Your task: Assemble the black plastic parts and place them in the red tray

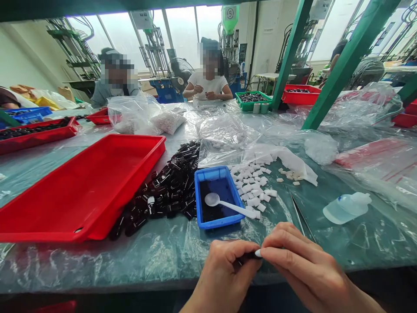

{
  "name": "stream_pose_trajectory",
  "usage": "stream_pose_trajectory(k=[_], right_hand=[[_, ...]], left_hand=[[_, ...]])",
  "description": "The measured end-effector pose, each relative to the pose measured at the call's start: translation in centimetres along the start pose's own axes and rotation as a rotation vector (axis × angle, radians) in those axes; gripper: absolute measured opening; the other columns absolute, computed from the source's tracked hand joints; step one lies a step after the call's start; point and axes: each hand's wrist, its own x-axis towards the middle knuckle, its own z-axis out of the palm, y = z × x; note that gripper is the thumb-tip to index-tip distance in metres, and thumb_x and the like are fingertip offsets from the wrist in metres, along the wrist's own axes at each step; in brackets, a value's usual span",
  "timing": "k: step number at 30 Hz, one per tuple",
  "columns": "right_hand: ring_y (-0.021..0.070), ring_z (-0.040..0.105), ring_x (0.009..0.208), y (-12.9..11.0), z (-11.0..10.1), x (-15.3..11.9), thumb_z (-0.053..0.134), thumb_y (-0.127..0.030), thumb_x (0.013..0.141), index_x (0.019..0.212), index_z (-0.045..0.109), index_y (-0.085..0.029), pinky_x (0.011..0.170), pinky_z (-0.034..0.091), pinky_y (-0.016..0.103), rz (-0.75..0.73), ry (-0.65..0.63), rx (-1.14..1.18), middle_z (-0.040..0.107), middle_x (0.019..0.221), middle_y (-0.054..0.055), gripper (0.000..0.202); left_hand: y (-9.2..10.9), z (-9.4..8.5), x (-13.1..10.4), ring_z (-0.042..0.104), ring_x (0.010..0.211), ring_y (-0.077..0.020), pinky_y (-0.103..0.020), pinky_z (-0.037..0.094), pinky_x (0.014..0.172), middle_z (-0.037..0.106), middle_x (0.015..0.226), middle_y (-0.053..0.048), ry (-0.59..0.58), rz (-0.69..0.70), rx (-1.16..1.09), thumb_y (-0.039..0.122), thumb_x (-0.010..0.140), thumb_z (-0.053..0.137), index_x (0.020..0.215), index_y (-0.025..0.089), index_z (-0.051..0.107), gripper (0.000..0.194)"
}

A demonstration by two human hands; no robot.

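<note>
My left hand (226, 271) is closed around a small black piece (250, 255) at the table's front edge. Fingertips of my right hand (301, 261) pinch a small white piece (258, 252) against the black piece's end. Just beyond my hands sits a blue tray (199, 204) with dark contents and a white spoon (228, 204) lying across its right rim. Left of this tray is a heap of shiny black pieces (172, 187); white pieces (252, 187) lie scattered to its right.
An empty-looking red tray (81, 187) fills the left side. Tweezers (301, 217) and a clear bottle (347, 208) lie at the right. Plastic bags (228, 130) cover the middle. Green posts (348, 65) rise at the right. Two people sit across the table.
</note>
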Motion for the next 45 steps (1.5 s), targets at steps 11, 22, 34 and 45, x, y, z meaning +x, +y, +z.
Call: stream_pose_trajectory(k=[11,22,34,45], right_hand=[[0.0159,0.053,0.075,0.3,0.4,-0.8,0.049,0.001,0.086,0.102,0.059,-0.013,0.067,0.048,0.032,0.006,-0.019,0.005,0.058,0.085,0.008,0.024],[0.0137,0.053,0.067,0.7,0.9,-0.9,0.052,-0.003,0.087,0.099,0.060,-0.019,0.062,0.045,0.029,0.021,0.025,0.016,0.060,0.078,0.003,0.021],[0.0143,0.053,0.072,0.5,0.6,-0.2,0.043,-0.005,0.092,0.089,0.055,-0.017,0.066,0.044,0.029,0.071,-0.108,0.025,0.058,0.080,0.004,0.017],[0.0155,0.054,0.070,0.6,0.5,0.6,0.037,-0.015,0.098,0.078,0.054,-0.019,0.066,0.045,0.029,0.019,-0.164,-0.129,0.059,0.074,0.004,0.026]], left_hand=[[0.0,0.0,-0.1,0.053,0.054,-0.0128,-0.020,0.043,0.054,0.065,0.059,-0.001,0.016,0.016,0.016,0.010,0.082,0.059,0.077,0.012,0.075,0.017],[-0.1,0.0,-0.1,0.055,0.049,-0.0126,-0.019,0.044,0.050,0.066,0.055,0.000,0.071,0.055,0.048,0.010,0.079,0.062,0.076,0.016,0.077,0.017],[0.3,-0.2,0.0,0.050,0.049,-0.0117,-0.019,0.041,0.049,0.060,0.052,0.001,0.033,0.032,0.036,0.011,0.081,0.061,0.073,0.014,0.076,0.018],[-3.1,0.7,0.5,0.031,0.048,-0.0085,-0.020,0.024,0.043,0.034,0.051,0.005,0.012,0.090,0.075,0.004,0.070,0.055,0.059,0.011,0.069,0.019]])
